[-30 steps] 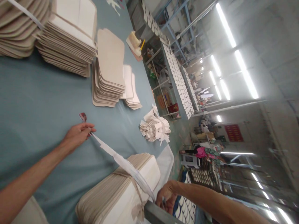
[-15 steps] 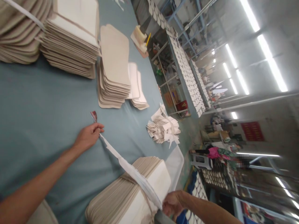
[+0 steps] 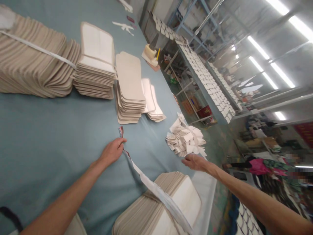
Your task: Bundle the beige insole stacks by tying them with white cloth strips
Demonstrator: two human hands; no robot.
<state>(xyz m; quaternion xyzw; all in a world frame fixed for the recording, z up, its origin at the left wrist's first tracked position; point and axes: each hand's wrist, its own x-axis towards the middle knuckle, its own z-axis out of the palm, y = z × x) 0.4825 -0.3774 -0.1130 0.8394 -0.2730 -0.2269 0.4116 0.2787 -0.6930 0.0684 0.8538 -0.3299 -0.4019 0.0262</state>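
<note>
My left hand (image 3: 112, 151) pinches one end of a long white strip (image 3: 151, 184), and a short reddish-brown printed tip pokes out above the fingers. From there the strip slants down over a thick stack of beige and white padded pieces (image 3: 171, 195) at the bottom. Off the strip, my right hand (image 3: 194, 161) is just below a bundle of small white and beige offcuts (image 3: 187, 138). Its fingers are curled together, and what they hold, if anything, is hidden.
On the blue-green table (image 3: 61, 130) stand several stacks of flat beige pieces (image 3: 130, 85), and a long row bound by a white band (image 3: 36, 49). A yellowish tape dispenser (image 3: 150, 54) sits near the far edge. Beyond it are racks (image 3: 202, 78) and a person in pink (image 3: 259, 166).
My right hand has let go of the strip's lower end and moved up towards the offcut bundle. My left hand still grips the other end. The camera view has shifted.
</note>
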